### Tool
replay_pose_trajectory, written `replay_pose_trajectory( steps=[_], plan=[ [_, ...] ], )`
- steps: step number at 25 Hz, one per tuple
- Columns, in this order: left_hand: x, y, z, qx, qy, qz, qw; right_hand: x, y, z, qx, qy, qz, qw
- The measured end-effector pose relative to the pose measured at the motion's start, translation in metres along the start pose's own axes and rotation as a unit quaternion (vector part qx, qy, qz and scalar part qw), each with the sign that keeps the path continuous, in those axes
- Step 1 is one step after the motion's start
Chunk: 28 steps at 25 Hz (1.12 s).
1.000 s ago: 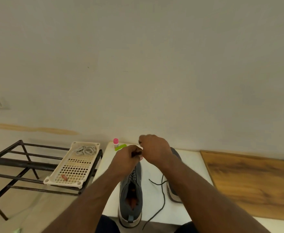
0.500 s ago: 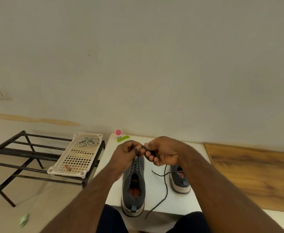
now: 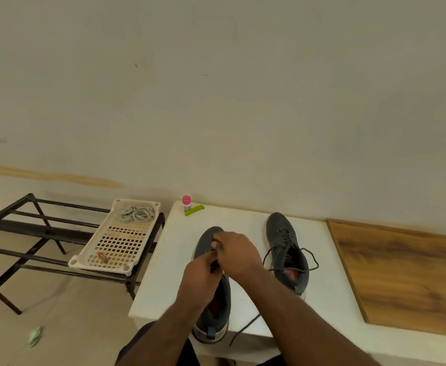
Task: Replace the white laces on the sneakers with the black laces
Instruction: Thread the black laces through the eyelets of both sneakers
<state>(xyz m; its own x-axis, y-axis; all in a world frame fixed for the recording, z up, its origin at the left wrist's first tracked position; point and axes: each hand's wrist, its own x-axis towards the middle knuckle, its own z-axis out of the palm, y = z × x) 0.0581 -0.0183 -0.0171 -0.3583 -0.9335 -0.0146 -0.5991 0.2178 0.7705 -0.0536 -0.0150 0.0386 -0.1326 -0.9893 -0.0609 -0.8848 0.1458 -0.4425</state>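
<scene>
On the white surface, the grey knit sneaker with the pale sole lies under both hands. The left hand and right hand have fingers clamped on its thin black lace. Best to hold the tip firmly near the eyelet, pulling each crossing snug and untwisted

Sneakers: dark grey, black laces, red-orange lining. Table: white; board: brown wood grain. Tray: cream, perforated grid, holding white laces; bottle cap: pink.
</scene>
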Motion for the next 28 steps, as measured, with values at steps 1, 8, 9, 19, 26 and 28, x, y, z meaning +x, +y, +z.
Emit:
replay_pose_trajectory(
  steps=[1, 8, 9, 19, 26, 28],
  plan=[
    [0.001, -0.002, 0.0, -0.002, 0.008, -0.005, 1.0, 0.002, 0.001, 0.002, -0.084, -0.049, -0.003, 0.995],
    [0.004, -0.012, -0.002, -0.032, -0.022, -0.014, 0.999, 0.018, 0.017, -0.008, 0.048, -0.284, 0.142, 0.947],
    [0.005, -0.013, -0.003, -0.043, -0.031, -0.017, 0.998, 0.017, 0.017, -0.009, 0.095, -0.276, 0.163, 0.942],
    [0.004, -0.012, -0.003, -0.069, 0.023, -0.052, 0.996, -0.01, 0.028, 0.009, 0.457, -0.057, 0.26, 0.849],
    [0.001, -0.018, -0.005, -0.129, 0.016, -0.018, 0.991, -0.032, 0.031, 0.026, 0.303, -0.033, 0.112, 0.946],
    [0.0, -0.019, -0.009, -0.112, -0.003, -0.019, 0.994, -0.035, 0.025, 0.029, 0.277, 0.032, 0.105, 0.954]
  ],
)
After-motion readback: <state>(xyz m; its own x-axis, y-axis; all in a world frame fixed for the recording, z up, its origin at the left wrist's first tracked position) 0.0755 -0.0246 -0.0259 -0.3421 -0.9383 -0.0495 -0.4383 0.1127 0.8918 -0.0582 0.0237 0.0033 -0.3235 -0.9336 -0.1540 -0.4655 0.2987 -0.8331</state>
